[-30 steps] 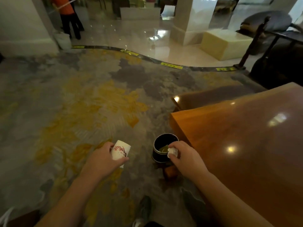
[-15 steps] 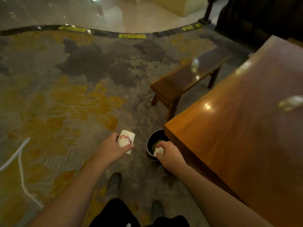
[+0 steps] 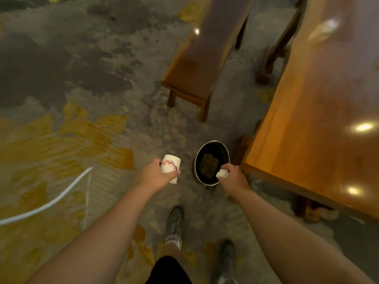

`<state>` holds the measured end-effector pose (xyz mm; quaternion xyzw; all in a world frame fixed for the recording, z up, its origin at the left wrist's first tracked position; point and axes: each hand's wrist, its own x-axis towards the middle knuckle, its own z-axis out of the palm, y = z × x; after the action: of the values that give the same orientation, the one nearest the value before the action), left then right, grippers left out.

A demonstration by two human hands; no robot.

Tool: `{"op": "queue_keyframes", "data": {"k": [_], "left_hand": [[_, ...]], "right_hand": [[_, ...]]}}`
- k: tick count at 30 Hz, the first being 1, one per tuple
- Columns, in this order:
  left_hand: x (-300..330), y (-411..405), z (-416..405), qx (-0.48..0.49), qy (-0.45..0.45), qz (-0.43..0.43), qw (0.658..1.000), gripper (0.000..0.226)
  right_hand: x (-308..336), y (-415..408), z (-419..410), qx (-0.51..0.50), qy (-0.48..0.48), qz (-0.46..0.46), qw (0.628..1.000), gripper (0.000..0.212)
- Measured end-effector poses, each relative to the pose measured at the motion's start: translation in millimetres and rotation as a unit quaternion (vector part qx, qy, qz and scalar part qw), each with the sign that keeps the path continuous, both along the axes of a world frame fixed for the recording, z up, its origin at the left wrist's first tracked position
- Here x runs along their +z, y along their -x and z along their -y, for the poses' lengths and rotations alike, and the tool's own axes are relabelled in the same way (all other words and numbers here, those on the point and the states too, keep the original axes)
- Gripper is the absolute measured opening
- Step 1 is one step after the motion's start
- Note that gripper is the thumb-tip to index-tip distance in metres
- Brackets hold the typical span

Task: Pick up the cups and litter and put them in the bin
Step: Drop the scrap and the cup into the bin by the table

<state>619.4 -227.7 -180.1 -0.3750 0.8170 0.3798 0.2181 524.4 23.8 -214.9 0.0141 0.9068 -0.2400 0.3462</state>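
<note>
A small round black bin with a metal rim stands on the carpet by the table's corner; something flat and olive lies at its bottom. My left hand grips a white paper cup printed with a red blossom branch, held left of the bin. My right hand pinches a crumpled white tissue over the bin's near rim.
A glossy wooden table fills the right side. A wooden bench stands beyond the bin. A white cable lies on the grey and yellow carpet at the left. My shoes are just behind the bin.
The view has tilted downward, so the bin, bench and my feet now show from above. Both hands keep their hold; the right hand stays at the bin's rim with the tissue.
</note>
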Motion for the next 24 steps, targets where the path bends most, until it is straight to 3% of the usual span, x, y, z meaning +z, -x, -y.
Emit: {"op": "queue_keyframes", "data": {"k": [3, 13, 16, 20, 24], "left_hand": [[-29.8, 18.8, 3.5, -0.002, -0.025, 0.015, 1.000, 0.055], [-122.5, 91.5, -58.8, -0.018, -0.123, 0.084, 0.989, 0.057], [-149.5, 110.6, -82.2, -0.005, -0.139, 0.103, 0.985, 0.067], [-165.1, 134.0, -104.8, 0.004, -0.128, 0.123, 0.984, 0.086], [-150.9, 139.6, -104.5, -0.069, -0.075, 0.115, 0.988, 0.069]], "right_hand": [[-20.2, 6.1, -2.9, -0.044, 0.026, -0.009, 0.999, 0.050], [-49.1, -32.3, -49.6, -0.071, 0.036, 0.059, 0.995, 0.037], [-49.7, -50.9, -66.2, -0.069, 0.034, 0.082, 0.994, 0.037], [-43.3, -61.0, -85.8, -0.073, 0.026, 0.083, 0.993, 0.039], [-22.3, -66.6, -95.5, -0.028, 0.036, 0.083, 0.996, 0.038]]}}
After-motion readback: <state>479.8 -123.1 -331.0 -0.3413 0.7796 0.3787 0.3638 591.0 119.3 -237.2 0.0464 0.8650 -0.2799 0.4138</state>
